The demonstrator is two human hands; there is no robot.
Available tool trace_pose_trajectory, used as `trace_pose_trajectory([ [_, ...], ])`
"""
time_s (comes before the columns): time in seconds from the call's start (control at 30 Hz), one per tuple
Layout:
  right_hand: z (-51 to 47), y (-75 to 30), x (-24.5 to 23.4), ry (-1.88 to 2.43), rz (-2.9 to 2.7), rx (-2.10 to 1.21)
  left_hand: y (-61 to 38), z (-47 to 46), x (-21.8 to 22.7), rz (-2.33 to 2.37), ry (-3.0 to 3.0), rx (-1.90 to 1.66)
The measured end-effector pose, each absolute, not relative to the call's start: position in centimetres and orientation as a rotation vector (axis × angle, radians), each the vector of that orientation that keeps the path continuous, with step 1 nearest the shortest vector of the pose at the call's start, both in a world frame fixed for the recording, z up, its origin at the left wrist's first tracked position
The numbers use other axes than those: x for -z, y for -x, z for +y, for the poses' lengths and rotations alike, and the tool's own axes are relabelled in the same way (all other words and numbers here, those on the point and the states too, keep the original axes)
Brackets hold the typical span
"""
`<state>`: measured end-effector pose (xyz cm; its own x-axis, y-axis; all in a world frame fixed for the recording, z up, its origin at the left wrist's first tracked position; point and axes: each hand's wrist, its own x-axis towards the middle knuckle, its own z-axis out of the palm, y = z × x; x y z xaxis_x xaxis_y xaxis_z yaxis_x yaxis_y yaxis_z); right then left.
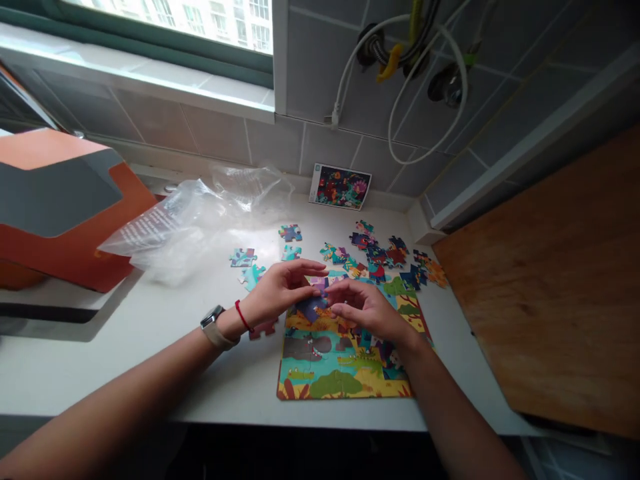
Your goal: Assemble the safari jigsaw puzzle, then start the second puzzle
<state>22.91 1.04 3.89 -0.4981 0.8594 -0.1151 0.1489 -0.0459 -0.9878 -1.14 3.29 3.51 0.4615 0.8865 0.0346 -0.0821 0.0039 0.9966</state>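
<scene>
My left hand (pixel 280 283), with a watch and a red cord at the wrist, holds a dark blue puzzle piece (pixel 313 309) under its thumb. My right hand (pixel 367 310) is curved beside that piece, thumb and fingers apart; whether its fingertips touch the piece I cannot tell. Below both hands lies a mostly joined animal jigsaw puzzle (pixel 335 383), with a hippo, crocodiles and bushes. A few dark pieces rest on its right part, partly hidden by my right arm.
Loose puzzle pieces (pixel 377 257) lie behind the puzzle, others (pixel 243 257) to the left. A picture card (pixel 341 187) leans on the wall. Clear plastic bags (pixel 190 227) and an orange-grey box (pixel 65 207) stand left. A wooden board (pixel 550 287) borders the right.
</scene>
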Motion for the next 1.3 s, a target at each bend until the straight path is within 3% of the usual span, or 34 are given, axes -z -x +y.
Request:
trace_pose_trajectory([
  [0.1,0.9,-22.5,-3.5,1.015,-1.636,-1.666,1.1,2.8,-3.6,0.771,-1.382,-0.838],
  [0.23,1.2,-22.3,-3.5,0.949,-1.848,-1.488,1.2,2.7,-3.5,0.790,-1.470,-0.848],
  [0.43,1.7,-22.9,-3.9,1.091,-1.827,-1.259,2.3,3.4,-3.5,0.958,-2.136,-0.861],
  [0.57,1.8,-23.1,-3.7,1.143,-1.783,-1.315,2.5,3.6,-3.1,1.025,-2.374,-0.847],
  [0.8,1.8,-22.8,-3.2,1.175,-1.705,-1.467,2.5,3.8,-2.2,1.097,-2.553,-0.795],
  [1.03,1.9,-22.8,-2.9,1.313,-1.700,-1.128,4.9,6.3,-1.5,1.282,-2.563,-0.614],
  [1.3,2.1,-22.9,-2.8,1.312,-1.849,-0.980,5.3,7.2,-0.7,1.130,-2.510,-0.560],
])
